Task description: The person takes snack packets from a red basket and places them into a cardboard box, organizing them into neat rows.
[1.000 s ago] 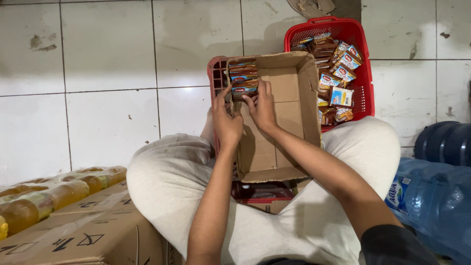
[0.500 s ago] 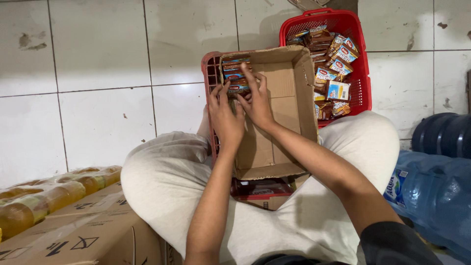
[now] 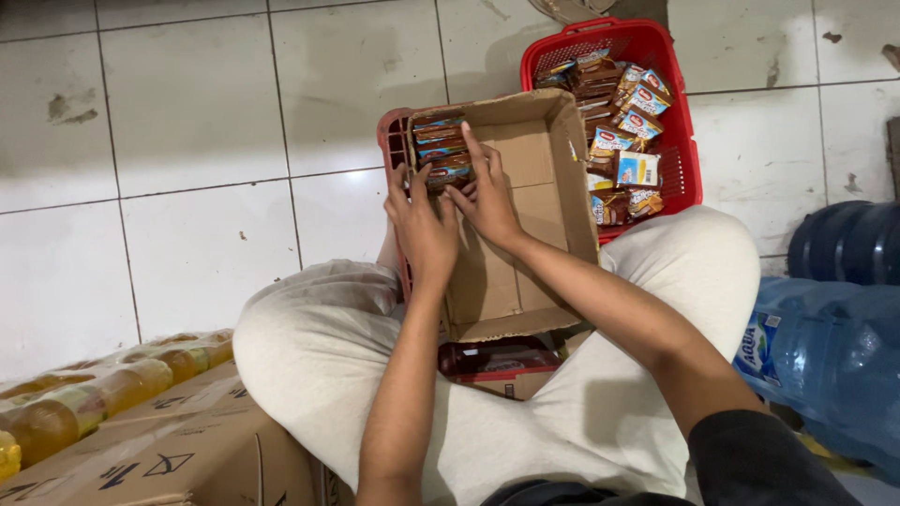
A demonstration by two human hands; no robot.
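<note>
Snack packets [image 3: 439, 150]: stacked at far end of cardboard box [image 3: 525, 234], on person's lap.
Left hand [image 3: 424, 225]: fingers curled onto stack.
Right hand [image 3: 487, 197]: fingers grasping stack.
Red basket [image 3: 680, 141]: beside box, holding more packets.

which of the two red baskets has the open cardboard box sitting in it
The nearer red basket, just beyond the person's knees: the cardboard box fills it. The farther red basket, up right, holds only loose snack packets.

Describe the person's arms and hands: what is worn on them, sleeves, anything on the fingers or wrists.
Both hands are bare: left hand, right hand, no gloves. No ring, watch or bracelet shows. The forearms are uncovered. A dark sleeve covers the right upper arm from about the elbow; the left arm's sleeve is out of view.
</note>
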